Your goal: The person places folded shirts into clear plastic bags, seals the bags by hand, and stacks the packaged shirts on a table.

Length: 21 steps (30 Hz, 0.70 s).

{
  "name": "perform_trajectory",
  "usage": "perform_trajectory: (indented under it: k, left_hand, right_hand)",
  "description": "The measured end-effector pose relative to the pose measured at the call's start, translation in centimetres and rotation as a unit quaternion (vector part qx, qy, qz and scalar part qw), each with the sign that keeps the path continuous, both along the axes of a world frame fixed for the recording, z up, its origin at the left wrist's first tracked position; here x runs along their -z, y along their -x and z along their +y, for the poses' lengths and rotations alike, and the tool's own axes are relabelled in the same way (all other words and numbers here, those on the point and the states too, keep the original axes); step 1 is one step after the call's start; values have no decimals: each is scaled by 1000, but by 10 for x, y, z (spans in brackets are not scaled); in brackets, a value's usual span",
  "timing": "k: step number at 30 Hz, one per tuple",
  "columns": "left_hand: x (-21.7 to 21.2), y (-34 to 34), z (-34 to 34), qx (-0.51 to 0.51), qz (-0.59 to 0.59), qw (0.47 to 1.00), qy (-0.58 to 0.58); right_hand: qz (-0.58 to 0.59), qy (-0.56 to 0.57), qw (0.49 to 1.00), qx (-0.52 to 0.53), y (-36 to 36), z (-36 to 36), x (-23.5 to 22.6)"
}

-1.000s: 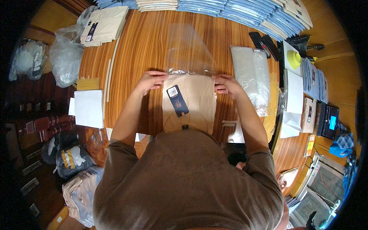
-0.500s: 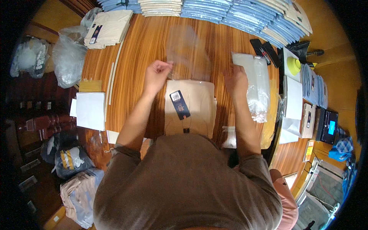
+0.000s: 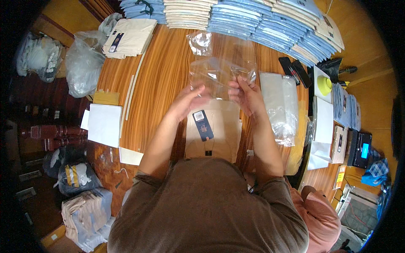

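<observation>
Wooden table [image 3: 156, 80], long planks running away from me, crowded on all sides. Far left edge: a bulging clear plastic sack [image 3: 82, 63], and beside it a stack of cream folded shirts [image 3: 128, 38] with a dark tag on top. Nearer me on the left, a white sheet of card [image 3: 103, 124] lies flat, with thin white strips beside it pointing up the table.

My left hand [image 3: 190, 99] is raised over the table, fingers loosely curled, thumb and fingertips pinching the lower left edge of a clear plastic bag [image 3: 219, 74]. The bag hangs in the air between both hands, crumpled and slack; its long axis runs across me, left to right, and I cannot tell which way its mouth faces. Directly under my hands sits a beige folded shirt [image 3: 219, 130], long axis pointing away from me, collar end hidden under the hands, a dark blue hang tag [image 3: 203, 125] lying on its left half, tilted slightly.

My right hand [image 3: 247, 95] pinches the bag's lower right edge, fingers bunched on the film. Just right of it lies a pile of flat clear bags [image 3: 278, 105], lengthwise up the table. Along the far edge, rows of stacked blue and cream shirts [image 3: 257, 17]. Far right: white cards, a yellow tape dispenser [image 3: 325, 84].
</observation>
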State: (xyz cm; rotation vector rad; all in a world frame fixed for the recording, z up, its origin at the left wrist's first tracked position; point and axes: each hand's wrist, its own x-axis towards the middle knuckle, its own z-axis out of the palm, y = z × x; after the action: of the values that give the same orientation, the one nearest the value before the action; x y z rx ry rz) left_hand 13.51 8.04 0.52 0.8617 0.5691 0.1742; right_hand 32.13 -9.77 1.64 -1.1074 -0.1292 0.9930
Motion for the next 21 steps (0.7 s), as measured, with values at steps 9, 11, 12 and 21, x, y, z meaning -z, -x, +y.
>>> perform_trajectory:
  k: [9,11,12,21]
  left_hand:
    - [61,-19,30,44,82,927,-362]
    - [66,-24,32,39,169,852,-494]
    - [61,-29,31,36,207,806,-554]
    - [106,-15,38,-48,97,928,-356]
  right_hand:
    - [-208,160,964,-49,-39,-47,92]
    - [-324,273,906,-15,-35,-38,96]
    - [-380,328,865,2,-31,-33,96]
    - [-440,344,830,17,-7,-44,107]
